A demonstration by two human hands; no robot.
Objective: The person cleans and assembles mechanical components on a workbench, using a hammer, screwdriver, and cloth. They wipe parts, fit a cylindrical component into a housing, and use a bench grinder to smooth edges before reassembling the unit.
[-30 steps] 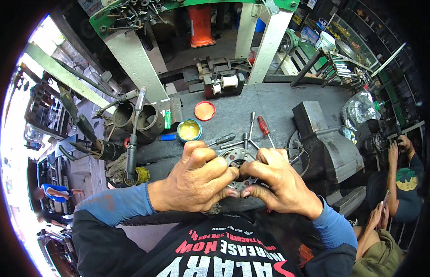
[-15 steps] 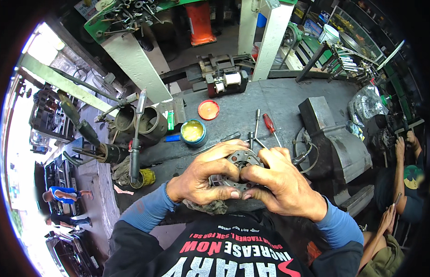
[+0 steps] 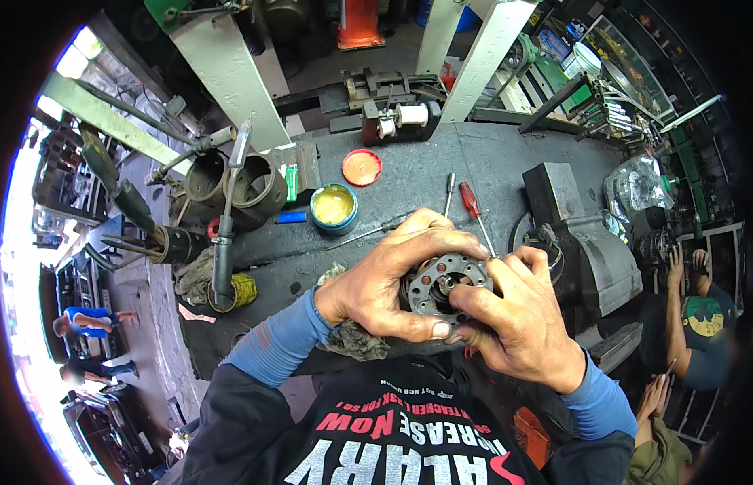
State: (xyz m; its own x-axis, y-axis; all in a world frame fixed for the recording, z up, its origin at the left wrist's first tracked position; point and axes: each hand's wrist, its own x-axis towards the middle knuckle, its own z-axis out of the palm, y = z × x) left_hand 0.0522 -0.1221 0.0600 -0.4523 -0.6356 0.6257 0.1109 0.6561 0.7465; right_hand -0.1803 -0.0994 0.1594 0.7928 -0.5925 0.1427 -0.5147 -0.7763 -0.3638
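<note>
Between my hands, above the front of the bench, is a round metal part [image 3: 426,294] with a ring of holes in its face and a recessed centre. My left hand [image 3: 382,279] wraps around its left side, thumb along the lower rim. My right hand [image 3: 524,317] grips the right side, with a bent index finger at the central opening and the thumb low by the rim. Those fingers cover part of the opening, so its inside shows only partly. Beneath my left hand lies a crumpled grey rag [image 3: 356,343].
Beyond my hands are an open tub of yellowish grease [image 3: 334,206], its red lid [image 3: 362,167], a red-handled screwdriver [image 3: 471,202] and a blue cylinder [image 3: 291,217]. A large metal housing [image 3: 587,259] stands right. Metal cans [image 3: 255,182] stand left. Other people's hands [image 3: 676,267] are far right.
The metal part has tipped so more of its holed face shows, and both hands have shifted slightly right. My right fingers have moved off its upper rim toward the right side.
</note>
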